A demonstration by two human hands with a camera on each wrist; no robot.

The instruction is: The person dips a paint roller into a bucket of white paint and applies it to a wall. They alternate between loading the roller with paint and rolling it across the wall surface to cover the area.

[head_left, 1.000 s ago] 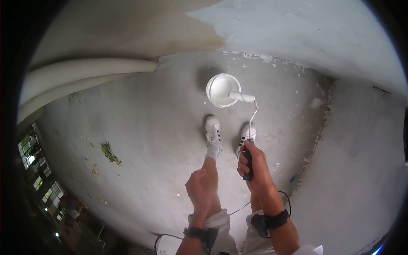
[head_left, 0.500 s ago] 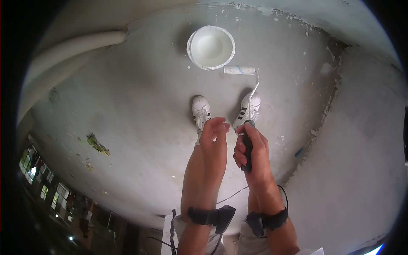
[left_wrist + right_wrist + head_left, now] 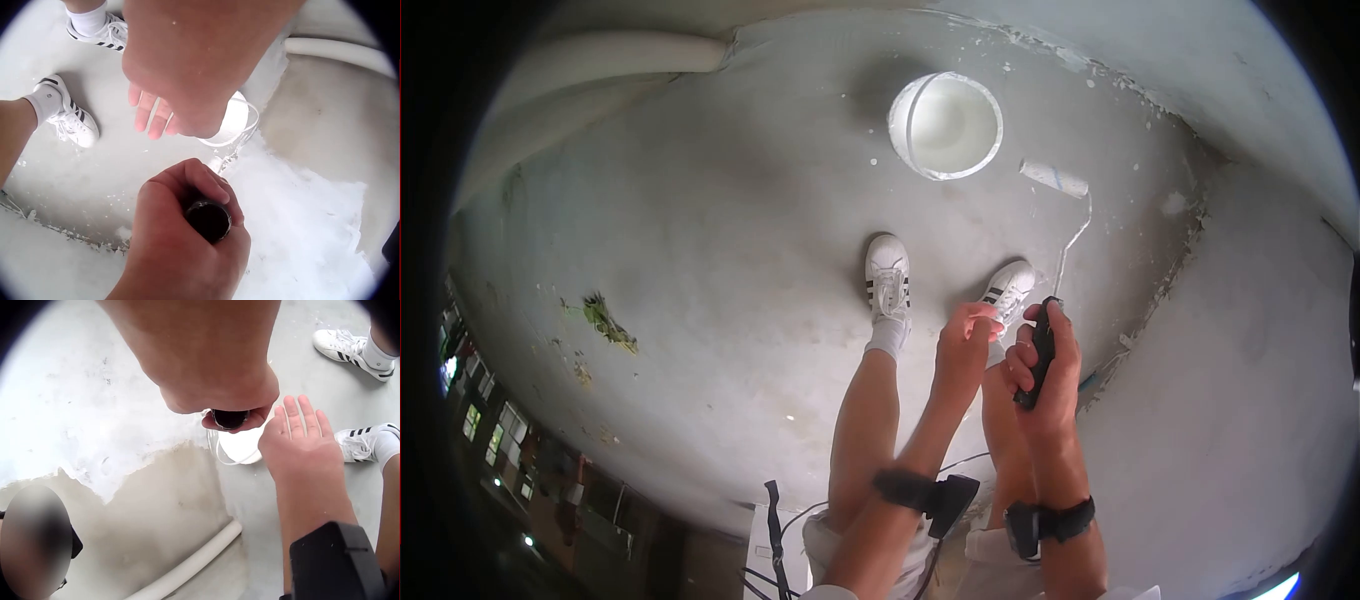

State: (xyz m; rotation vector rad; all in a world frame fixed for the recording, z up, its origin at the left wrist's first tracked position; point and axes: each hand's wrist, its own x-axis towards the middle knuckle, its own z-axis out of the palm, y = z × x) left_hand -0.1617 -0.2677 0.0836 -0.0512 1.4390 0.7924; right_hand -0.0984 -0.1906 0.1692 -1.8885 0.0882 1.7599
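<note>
A person's right hand grips a paint roller by its black handle, fingers curled round it, above a paint-spotted concrete floor. The handle's long axis runs forward, away from the body, its far end leaning slightly right. The bent metal frame carries on that way to a white roller cover, which lies crosswise, its free end pointing left and slightly forward, toward a white bucket. The cover sits to the bucket's right, apart from it. The left hand, open with fingers extended, hovers just left of the handle, not touching it. Striped white sneakers stand on the floor nearer the body than the bucket.
</note>
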